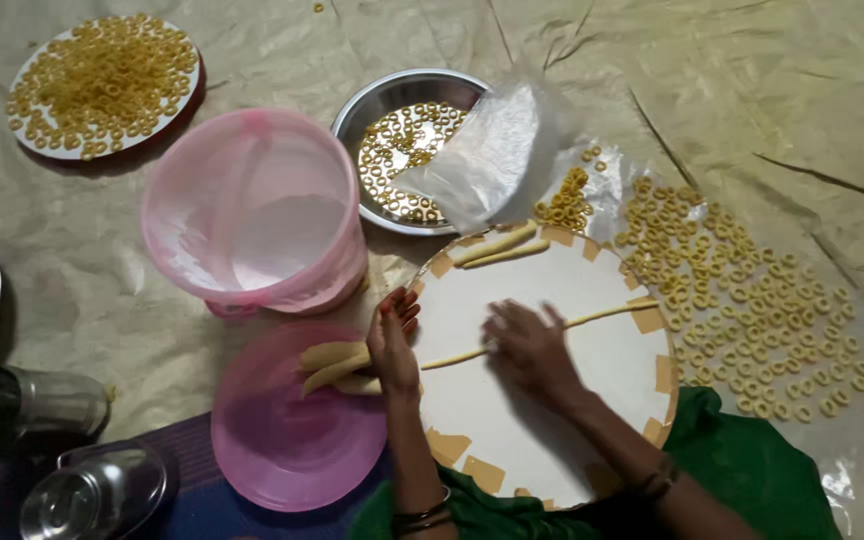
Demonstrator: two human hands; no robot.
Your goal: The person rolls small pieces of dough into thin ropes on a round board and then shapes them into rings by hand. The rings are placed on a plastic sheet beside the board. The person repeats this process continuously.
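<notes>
Dough rope (602, 314) — thin, pale strand lying across the round white board (552, 420), under your right hand (530, 345). Judged soft, light, easily torn; handle it with flat palms near mid-length, never pinch. Right hand: fingers spread flat, pressing on the rope, nothing clasped. Left hand (392, 345): at the board's edge beside thicker dough pieces (332, 365) on the pink lid (292, 450) — its grip cannot be told. Rope's middle hidden under the palm.
</notes>
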